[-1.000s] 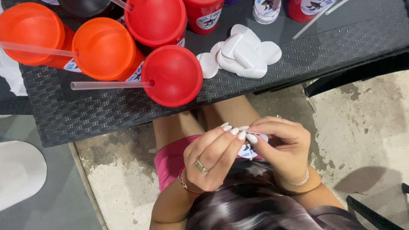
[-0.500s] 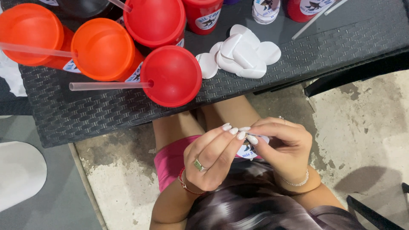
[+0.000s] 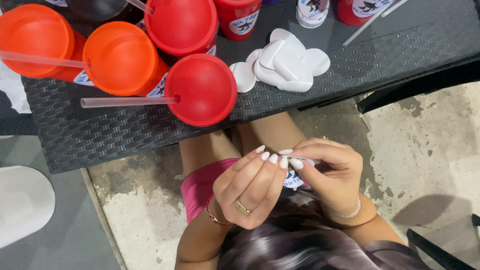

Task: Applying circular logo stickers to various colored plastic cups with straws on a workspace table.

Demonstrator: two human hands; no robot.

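My left hand point(image 3: 250, 187) and my right hand point(image 3: 330, 172) meet over my lap, fingertips pinched together on a small round white sticker point(image 3: 294, 179) with a dark print. Most of the sticker is hidden behind the fingers. A ring sits on my left hand and bracelets circle both wrists. Above them, on the dark woven table point(image 3: 125, 137), lies a pile of round white backing papers point(image 3: 285, 65). A red lidded cup with a clear straw point(image 3: 200, 90) stands at the table's near edge.
Two orange lidded cups point(image 3: 122, 57) and another red lidded cup point(image 3: 182, 22) crowd the table's left. More red cups point(image 3: 240, 17) and a stack of stickers point(image 3: 312, 10) stand at the back. A white object point(image 3: 22, 202) lies on the floor at left. Concrete floor lies below.
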